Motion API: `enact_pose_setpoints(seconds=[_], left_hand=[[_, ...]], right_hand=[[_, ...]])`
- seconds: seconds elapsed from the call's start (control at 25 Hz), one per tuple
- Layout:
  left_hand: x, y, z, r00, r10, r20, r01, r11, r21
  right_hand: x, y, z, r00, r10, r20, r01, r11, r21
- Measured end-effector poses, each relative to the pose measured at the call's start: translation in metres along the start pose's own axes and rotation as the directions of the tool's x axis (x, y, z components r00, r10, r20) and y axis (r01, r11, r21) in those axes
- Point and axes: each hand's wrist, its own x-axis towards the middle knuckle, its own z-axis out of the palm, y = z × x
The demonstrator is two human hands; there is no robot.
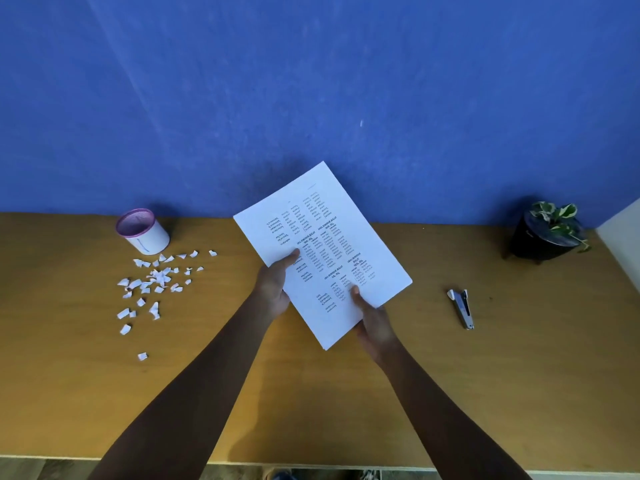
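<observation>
Ochre-brown wooden table (485, 393), its near edge running along the bottom of the frame. Below it a strip of floor and something blue, too little showing to identify. Two bare forearms reach in from the near side.

Right hand (375, 327) grips the near right edge of a white printed paper sheet (322, 251), thumb on top of the page, fingers hidden beneath. Left hand (273, 285) holds the left edge a little farther out, thumb pressed on the printed face, fingers likewise under the page.

Sheet sits between the two hands, held up over the middle of the table and turned at an angle, its far corner overlapping the wall. One sheet or a thin stack: cannot tell. Print is black, in short columns and blocks with underlined headings, too small to read. Wide white margins.

Right of the sheet, well apart: small silver-and-black metal stapler (462, 308), lying flat. Left: scattered torn white paper scraps (156, 285). Just beyond them, white cylindrical cup with pink rim (142, 232), leaning. Far right, black pot with green-and-white leafy plant (547, 237). Blue painted wall (311, 81) behind everything.
</observation>
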Motion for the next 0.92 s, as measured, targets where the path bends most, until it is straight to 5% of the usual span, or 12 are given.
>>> enact_pose_setpoints(seconds=[0.24, 0.52, 0.92], left_hand=[[-0.008, 0.012, -0.002, 0.986, 0.148, -0.074, -0.133, 0.975, 0.179], [-0.019, -0.001, -0.010, 0.979, 0.193, 0.071, -0.206, 0.911, 0.357], [-0.026, -0.011, -0.015, 0.977, 0.182, 0.113, -0.214, 0.861, 0.461]], right_hand=[[0.011, -0.041, -0.030, 0.976, -0.100, -0.191, 0.071, 0.986, -0.151], [0.020, -0.084, -0.021, 0.985, -0.115, 0.130, 0.170, 0.782, -0.600], [0.013, -0.070, -0.001, 0.961, -0.251, 0.117, 0.274, 0.798, -0.536]])
